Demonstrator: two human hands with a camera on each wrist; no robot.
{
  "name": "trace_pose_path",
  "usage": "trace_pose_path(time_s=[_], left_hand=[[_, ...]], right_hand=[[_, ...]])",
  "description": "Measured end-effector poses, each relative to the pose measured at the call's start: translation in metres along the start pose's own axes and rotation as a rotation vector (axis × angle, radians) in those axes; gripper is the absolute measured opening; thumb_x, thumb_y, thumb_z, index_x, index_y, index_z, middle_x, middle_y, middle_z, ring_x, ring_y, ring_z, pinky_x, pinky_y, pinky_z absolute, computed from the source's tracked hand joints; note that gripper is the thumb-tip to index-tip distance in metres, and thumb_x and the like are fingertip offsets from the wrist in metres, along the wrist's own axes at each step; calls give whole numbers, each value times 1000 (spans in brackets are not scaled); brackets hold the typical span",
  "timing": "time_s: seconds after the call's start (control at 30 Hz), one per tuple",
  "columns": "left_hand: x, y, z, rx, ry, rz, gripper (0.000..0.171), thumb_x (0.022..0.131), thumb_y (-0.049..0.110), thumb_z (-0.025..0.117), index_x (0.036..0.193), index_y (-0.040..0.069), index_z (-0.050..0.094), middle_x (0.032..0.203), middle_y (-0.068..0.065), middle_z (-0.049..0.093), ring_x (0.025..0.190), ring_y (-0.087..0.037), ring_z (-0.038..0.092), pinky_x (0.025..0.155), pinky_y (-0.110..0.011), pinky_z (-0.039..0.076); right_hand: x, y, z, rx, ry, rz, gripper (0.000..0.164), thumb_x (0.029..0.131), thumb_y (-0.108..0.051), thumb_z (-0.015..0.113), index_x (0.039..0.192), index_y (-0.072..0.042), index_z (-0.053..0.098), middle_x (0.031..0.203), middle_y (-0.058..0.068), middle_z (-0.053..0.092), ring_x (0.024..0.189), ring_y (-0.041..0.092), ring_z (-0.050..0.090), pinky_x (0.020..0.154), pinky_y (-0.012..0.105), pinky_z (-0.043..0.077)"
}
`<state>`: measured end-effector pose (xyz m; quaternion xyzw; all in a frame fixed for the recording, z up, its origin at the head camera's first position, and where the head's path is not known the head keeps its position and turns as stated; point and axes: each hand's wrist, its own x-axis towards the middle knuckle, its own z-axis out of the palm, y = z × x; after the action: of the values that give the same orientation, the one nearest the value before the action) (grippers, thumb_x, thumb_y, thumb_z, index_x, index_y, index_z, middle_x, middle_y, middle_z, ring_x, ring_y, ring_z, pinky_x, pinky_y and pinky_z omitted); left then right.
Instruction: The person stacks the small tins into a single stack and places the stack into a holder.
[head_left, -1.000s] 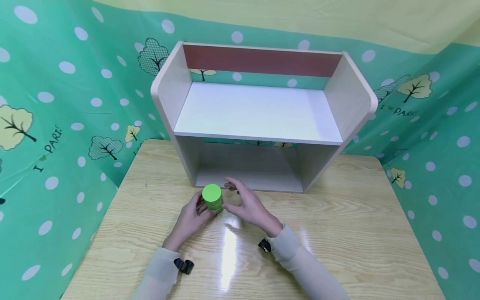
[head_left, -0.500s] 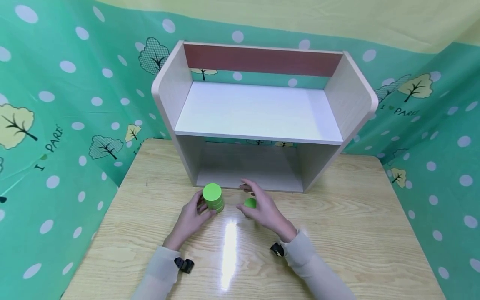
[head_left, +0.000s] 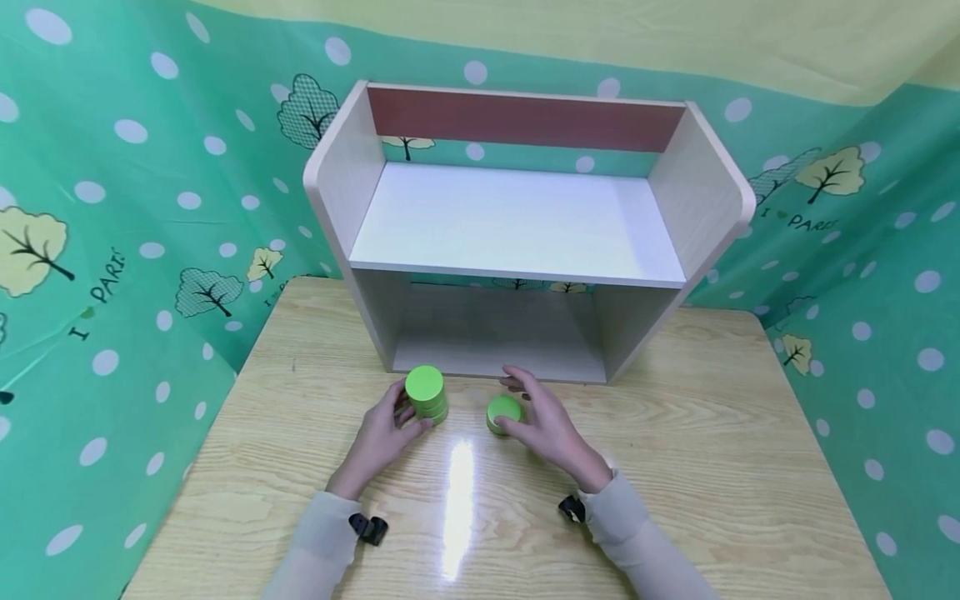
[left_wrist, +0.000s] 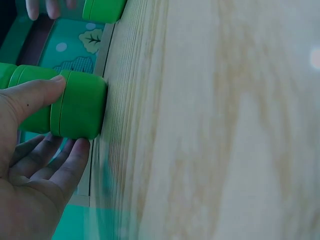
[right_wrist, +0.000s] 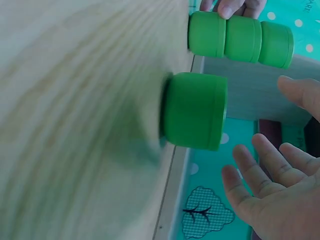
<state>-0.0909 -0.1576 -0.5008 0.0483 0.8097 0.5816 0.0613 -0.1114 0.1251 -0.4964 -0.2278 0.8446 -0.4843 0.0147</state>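
Observation:
My left hand (head_left: 382,437) holds a stack of three small round green containers (head_left: 426,392), standing on the table in front of the shelf. In the left wrist view, its thumb (left_wrist: 40,97) lies on the side at a lid seam, with fingers round the far side of the lowest container (left_wrist: 82,105). A single green container (right_wrist: 192,110) stands on the table to the right of the stack. My right hand (head_left: 547,429) is beside it, fingers spread and holding nothing; in the right wrist view a gap shows between hand and container.
A white two-tier shelf unit (head_left: 517,225) with a dark red back strip (head_left: 525,121) stands behind the containers. Its bottom front edge is close to them. The light wood table (head_left: 712,467) extends to both sides, and a green dotted curtain (head_left: 150,333) encloses the back and sides.
My right hand has moved right, from beside the stack to the single container, which was hidden behind it and now shows. The left hand and the stack stay in place.

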Motion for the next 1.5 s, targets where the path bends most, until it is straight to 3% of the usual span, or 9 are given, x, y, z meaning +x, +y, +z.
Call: trace_pose_path(time_s=[0.4, 0.63, 0.83, 1.03, 1.5], left_hand=[[-4, 8, -1, -1, 3, 2, 73, 86, -2, 76, 148, -6, 36, 142, -33, 45, 129, -45, 49, 107, -51, 45], [-3, 9, -1, 18, 3, -3, 72, 87, -2, 76, 147, -7, 36, 142, -33, 46, 129, -44, 49, 107, -51, 45], [3, -10, 2, 10, 16, -9, 74, 86, -2, 77, 148, -4, 36, 143, -31, 45, 129, -43, 49, 107, -50, 46], [8, -35, 3, 6, 15, 2, 77, 85, 5, 80, 150, 3, 37, 144, -26, 47, 130, -38, 50, 106, -40, 48], [10, -36, 1, 12, 6, 17, 78, 85, 8, 81, 150, 5, 38, 146, -22, 47, 131, -35, 49, 106, -33, 47]], right_hand=[[-12, 14, 5, 26, 11, 33, 79, 83, -3, 81, 150, -1, 38, 137, 21, 55, 124, 35, 54, 103, 54, 49], [-12, 16, 7, 47, -3, 66, 79, 83, -3, 81, 150, -6, 39, 137, 20, 55, 124, 35, 54, 103, 52, 50], [-12, 18, 8, 55, -18, 107, 78, 83, -5, 82, 149, -9, 40, 136, 20, 56, 122, 30, 54, 102, 50, 50], [-12, 19, 9, 64, -37, 116, 78, 83, -4, 82, 149, -7, 40, 135, 19, 56, 121, 30, 54, 101, 52, 50], [-11, 24, 8, 43, -72, 122, 80, 82, -2, 82, 150, -6, 39, 138, 16, 55, 126, 31, 52, 108, 50, 45]])
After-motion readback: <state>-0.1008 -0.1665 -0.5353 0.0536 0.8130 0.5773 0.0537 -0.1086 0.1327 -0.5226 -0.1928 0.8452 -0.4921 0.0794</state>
